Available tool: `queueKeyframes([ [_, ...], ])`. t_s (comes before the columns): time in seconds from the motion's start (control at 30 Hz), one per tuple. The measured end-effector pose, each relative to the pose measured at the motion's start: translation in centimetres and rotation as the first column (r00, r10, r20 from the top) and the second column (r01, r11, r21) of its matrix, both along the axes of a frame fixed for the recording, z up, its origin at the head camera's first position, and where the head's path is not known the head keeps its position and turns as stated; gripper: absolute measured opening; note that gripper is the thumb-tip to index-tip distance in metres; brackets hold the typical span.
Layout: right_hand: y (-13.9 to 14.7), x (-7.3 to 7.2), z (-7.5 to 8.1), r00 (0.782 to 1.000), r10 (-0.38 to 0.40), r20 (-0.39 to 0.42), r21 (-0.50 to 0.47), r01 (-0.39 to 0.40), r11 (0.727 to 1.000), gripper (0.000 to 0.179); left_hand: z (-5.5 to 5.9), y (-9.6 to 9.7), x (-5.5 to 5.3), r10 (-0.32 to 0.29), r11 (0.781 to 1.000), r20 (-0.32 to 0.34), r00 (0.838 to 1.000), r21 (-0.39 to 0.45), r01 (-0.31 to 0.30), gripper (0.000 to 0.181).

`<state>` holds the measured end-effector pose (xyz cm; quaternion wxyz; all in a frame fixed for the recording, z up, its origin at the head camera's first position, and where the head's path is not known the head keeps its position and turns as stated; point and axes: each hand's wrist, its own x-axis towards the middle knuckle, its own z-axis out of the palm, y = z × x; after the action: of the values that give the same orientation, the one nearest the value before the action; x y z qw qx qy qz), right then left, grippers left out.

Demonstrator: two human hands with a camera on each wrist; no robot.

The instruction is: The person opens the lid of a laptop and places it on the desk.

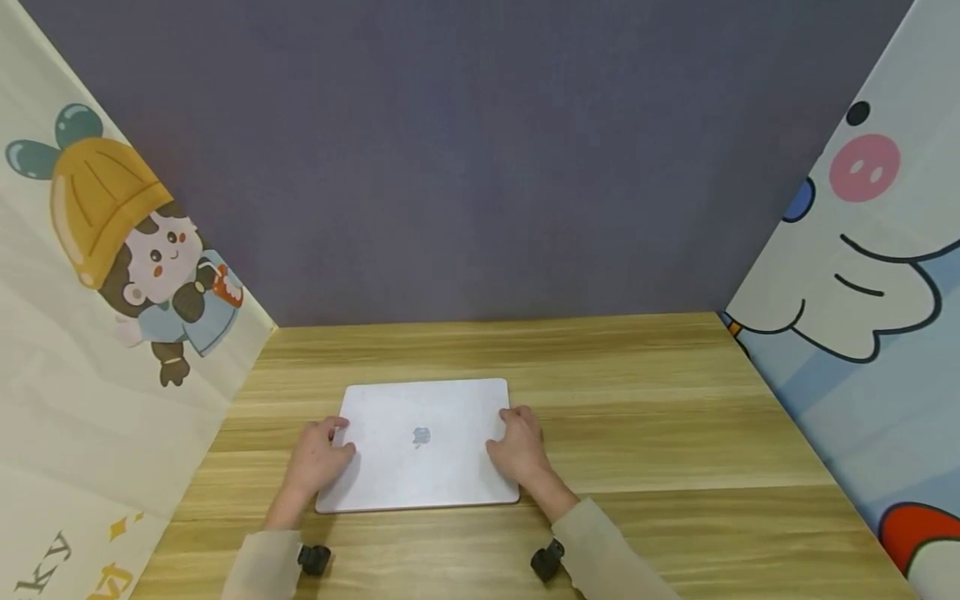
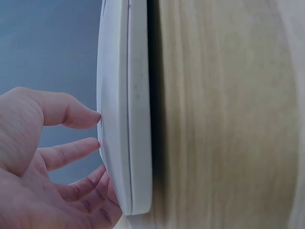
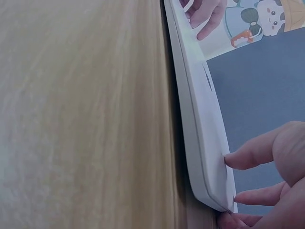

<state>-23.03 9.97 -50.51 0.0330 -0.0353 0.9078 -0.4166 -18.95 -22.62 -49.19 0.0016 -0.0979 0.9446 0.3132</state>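
A silver laptop (image 1: 420,475) with an apple logo lies closed on the wooden table, its lid facing up. At its left edge, my left hand (image 1: 317,458) grips the side, thumb on the lid and fingers at the edge. My right hand (image 1: 519,446) holds the opposite edge in the same way. In the left wrist view, the thumb and fingertips of the left hand (image 2: 28,138) meet the lid and the corner of the laptop (image 2: 138,109). The right wrist view has the right hand (image 3: 286,162) with thumb and fingertips at a corner of the laptop (image 3: 202,129).
Wood-grain table (image 1: 660,417) surrounds the laptop. A dark grey panel (image 1: 480,167) rises behind it. Cartoon-printed curtains flank both sides, one with a child in a yellow hat (image 1: 112,208), the other with a pink-nosed white figure (image 1: 862,275).
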Motion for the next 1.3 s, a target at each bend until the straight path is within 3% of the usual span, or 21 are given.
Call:
queueKeyframes([
  [0.27,0.6,0.2,-0.1,1.0,0.006,-0.025,0.011,-0.005,1.0,0.052,-0.2,0.9,0.0,0.004,1.0,-0.014,1.0,-0.025,-0.004,0.046],
  [1.3,4.2,-0.1,-0.6,0.999,-0.04,-0.027,-0.017,0.04,0.999,0.054,-0.4,4.6,-0.5,0.003,1.0,-0.034,0.999,0.016,-0.002,0.046],
])
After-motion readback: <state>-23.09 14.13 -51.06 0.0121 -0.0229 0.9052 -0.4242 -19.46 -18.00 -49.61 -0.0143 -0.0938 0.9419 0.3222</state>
